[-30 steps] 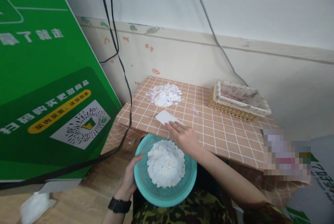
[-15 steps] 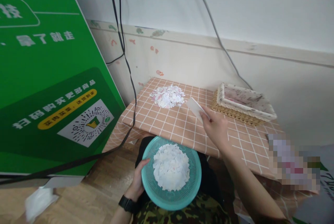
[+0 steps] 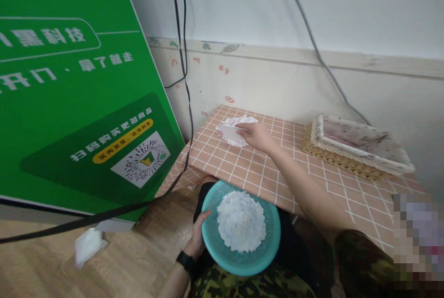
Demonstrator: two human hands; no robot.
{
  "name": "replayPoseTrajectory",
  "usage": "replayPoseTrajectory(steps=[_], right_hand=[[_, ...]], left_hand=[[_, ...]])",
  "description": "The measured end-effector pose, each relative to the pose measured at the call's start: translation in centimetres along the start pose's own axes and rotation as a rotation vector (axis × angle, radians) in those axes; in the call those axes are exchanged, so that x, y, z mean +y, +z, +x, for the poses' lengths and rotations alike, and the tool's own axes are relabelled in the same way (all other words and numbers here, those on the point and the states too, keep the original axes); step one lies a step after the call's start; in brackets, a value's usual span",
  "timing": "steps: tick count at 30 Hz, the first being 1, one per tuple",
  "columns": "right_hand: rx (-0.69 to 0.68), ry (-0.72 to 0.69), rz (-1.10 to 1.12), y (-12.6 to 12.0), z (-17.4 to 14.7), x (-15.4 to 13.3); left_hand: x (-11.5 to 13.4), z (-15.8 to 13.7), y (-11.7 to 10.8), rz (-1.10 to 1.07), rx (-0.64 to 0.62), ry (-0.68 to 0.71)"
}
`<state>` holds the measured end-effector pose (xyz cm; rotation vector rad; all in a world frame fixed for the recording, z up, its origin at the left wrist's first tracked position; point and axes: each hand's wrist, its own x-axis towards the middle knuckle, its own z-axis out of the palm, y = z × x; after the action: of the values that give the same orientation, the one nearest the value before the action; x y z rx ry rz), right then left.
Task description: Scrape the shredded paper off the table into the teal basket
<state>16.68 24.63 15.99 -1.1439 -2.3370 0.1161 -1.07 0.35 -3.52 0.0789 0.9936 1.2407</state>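
My left hand (image 3: 200, 232) grips the left rim of a teal plastic colander (image 3: 274, 238), its thumb over the edge. The colander rests on my lap and holds a mound of small white paper scraps (image 3: 241, 221). Out over the table, my right hand (image 3: 255, 135) pinches a flat white card (image 3: 229, 134) between thumb and fingers. That card is at a pile of white and pinkish paper scraps (image 3: 247, 119) and covers part of it; whether it touches them I cannot tell.
A brown checked cloth covers the table (image 3: 277, 173). At its right stands a wicker basket (image 3: 347, 161) with a patterned lining. A green sign panel (image 3: 104, 108) rises on the left, with a black cable (image 3: 190, 117) hanging before it. White plastic (image 3: 89, 244) lies on the floor.
My right hand has moved forward and left with the card, from beside the scrap pile to over it. The left hand still holds the colander. The whole view has shifted leftward.
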Motion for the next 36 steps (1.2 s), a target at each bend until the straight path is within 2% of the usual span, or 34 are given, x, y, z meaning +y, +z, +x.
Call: replayPoseTrajectory(steps=[5,9,21,30,36], right_hand=[[-0.134,-0.032,0.095,-1.1,1.7,0.8],[-0.140,-0.040,0.101,-1.3,2.5,1.2],[-0.260,-0.098,0.220,-2.9,2.6,2.7],[-0.359,-0.116,0.200,-4.1,2.4,3.0],[-0.269,-0.097,0.156,-4.3,2.2,3.1]], left_hand=[[-0.5,0.3,-0.3,0.015,-0.013,-0.017],[-0.8,0.5,0.0,0.037,-0.016,-0.021],[-2.0,0.3,1.5,0.110,-0.043,-0.099],[-2.2,0.4,1.4,0.109,-0.055,-0.094],[-2.1,0.3,1.4,0.124,-0.043,-0.080]])
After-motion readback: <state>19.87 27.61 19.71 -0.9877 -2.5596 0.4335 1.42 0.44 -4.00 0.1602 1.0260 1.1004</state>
